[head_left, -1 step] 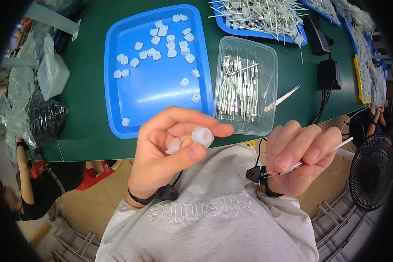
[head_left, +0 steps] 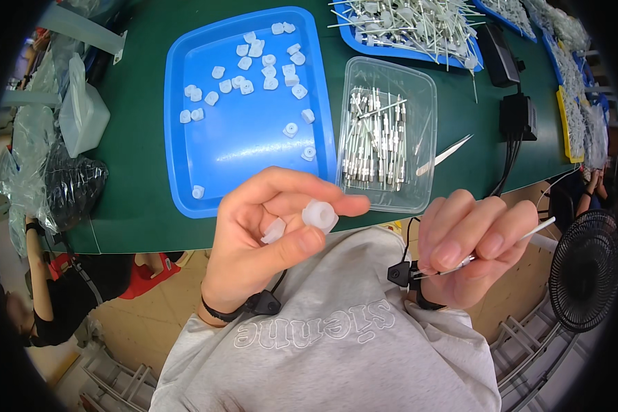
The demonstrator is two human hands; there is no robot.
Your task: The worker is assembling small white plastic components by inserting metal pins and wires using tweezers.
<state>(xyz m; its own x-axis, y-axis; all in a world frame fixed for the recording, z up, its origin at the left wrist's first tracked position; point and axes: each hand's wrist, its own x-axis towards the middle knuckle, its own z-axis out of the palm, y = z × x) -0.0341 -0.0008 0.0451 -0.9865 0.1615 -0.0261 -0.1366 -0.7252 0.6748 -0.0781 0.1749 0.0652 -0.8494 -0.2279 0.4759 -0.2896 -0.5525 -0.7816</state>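
My left hand is closed, pinching a translucent white plastic cap between thumb and forefinger, its round opening facing up. A second white plastic piece sits in the curl of the same hand. My right hand is closed on a thin white rod with a metal fitting, which lies slantwise through the fingers. Thin wire-like ends stick out beside the thumb. Beyond my left hand, a blue tray holds several similar caps. A clear plastic box of metal-ended rods stands right of it.
White-handled tweezers lie on the green table right of the box. Behind is a blue tray heaped with rods and caps. Black power adapters with cables sit at right. A black fan stands by my right side; another person is at left.
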